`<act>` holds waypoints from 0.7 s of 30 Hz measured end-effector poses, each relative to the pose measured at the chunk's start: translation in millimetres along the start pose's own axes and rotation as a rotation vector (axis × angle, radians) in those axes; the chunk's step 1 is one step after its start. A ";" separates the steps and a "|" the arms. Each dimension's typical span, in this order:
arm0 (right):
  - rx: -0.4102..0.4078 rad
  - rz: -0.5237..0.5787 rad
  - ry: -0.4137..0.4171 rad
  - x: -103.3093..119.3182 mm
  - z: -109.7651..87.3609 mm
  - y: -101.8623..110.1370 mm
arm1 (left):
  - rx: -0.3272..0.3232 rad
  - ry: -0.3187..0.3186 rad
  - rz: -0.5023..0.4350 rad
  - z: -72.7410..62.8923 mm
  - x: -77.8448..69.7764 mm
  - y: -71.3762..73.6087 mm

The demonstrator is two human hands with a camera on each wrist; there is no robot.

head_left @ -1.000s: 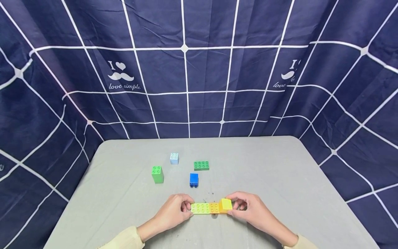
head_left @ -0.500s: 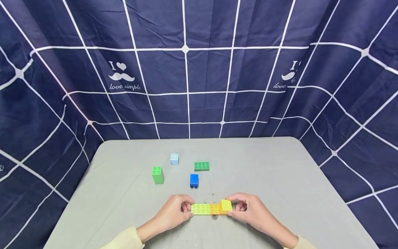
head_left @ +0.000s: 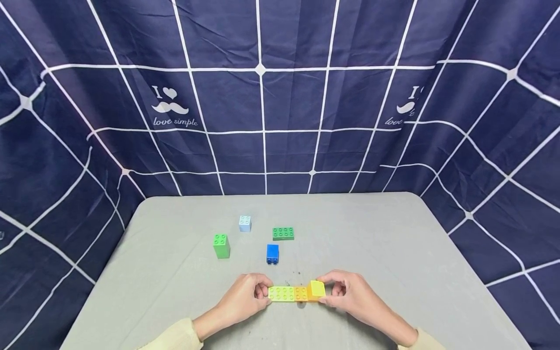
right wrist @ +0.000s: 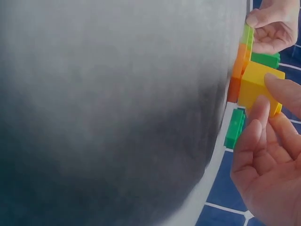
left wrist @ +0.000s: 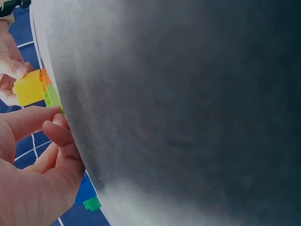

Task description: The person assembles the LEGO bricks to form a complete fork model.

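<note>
A lime-green brick (head_left: 281, 294), an orange brick (head_left: 301, 293) and a yellow brick (head_left: 317, 288) make one row near the table's front. Thumb and fingers of my left hand (head_left: 246, 295) pinch the lime brick's left end. At the other end my right hand (head_left: 352, 294) pinches the taller yellow brick, which sits over the orange one's right part. The right wrist view shows the thumb and fingertips on the yellow brick (right wrist: 257, 84), its studs facing the right hand. In the left wrist view, fingertips meet the lime brick's edge (left wrist: 53, 96).
Beyond the hands, a blue brick (head_left: 272, 253) lies on its side with a dark green brick (head_left: 283, 234) behind it. A tall green brick (head_left: 221, 246) and a light blue brick (head_left: 245, 223) stand further left. A dark blue gridded curtain (head_left: 227, 150) borders the grey table (head_left: 372, 233).
</note>
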State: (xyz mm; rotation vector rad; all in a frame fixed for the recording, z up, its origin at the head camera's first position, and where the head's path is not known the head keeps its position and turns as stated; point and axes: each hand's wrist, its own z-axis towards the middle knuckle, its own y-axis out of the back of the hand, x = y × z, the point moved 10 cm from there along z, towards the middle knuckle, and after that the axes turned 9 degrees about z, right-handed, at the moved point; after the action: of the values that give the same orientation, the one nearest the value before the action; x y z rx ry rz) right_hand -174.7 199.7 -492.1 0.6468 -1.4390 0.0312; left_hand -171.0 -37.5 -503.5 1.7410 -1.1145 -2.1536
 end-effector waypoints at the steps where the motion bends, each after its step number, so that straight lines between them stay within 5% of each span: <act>1: 0.004 -0.004 -0.003 0.2 1.1 0.0 | -0.001 0.002 -0.001 -0.1 0.2 0.3; 9: 0.023 -0.057 -0.017 3.8 5.5 -0.8 | 0.002 0.003 -0.001 -0.6 0.2 1.9; 21: 0.019 -0.118 0.077 13.9 4.2 -1.4 | 0.003 -0.013 -0.008 -0.2 -2.1 -0.4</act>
State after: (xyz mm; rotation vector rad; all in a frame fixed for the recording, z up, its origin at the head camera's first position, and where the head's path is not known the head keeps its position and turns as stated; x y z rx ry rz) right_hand -175.7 191.8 -479.9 0.7372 -1.3256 -0.0227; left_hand -170.1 -36.2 -502.1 1.7378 -1.1171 -2.1725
